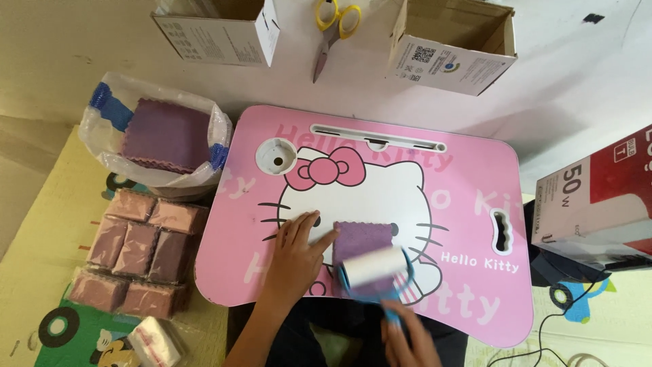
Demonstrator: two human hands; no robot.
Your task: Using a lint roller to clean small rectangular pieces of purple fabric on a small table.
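Left hand [297, 248] is flat and unclenched, fingertips pinning the left edge of a purple cloth square [362, 239] lying in the middle of the pink lap surface [468, 204]. Right hand [405, 338] has its grip wrapped around the blue handle of a lint roller [375, 268], whose white roll sits on the cloth's near edge. Wrapped packs of purple cloths [139, 253] are stacked on the floor mat just left of the surface.

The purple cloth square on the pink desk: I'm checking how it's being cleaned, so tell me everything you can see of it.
The purple cloth square looks like soft, fuzzy fabric with pinked, zigzag edges. It lies flat near the middle of the pink lap desk. The left hand pins its left edge with the fingertips. A lint roller with a white roll and blue frame, held by the right hand, rests on its lower part and hides that portion.
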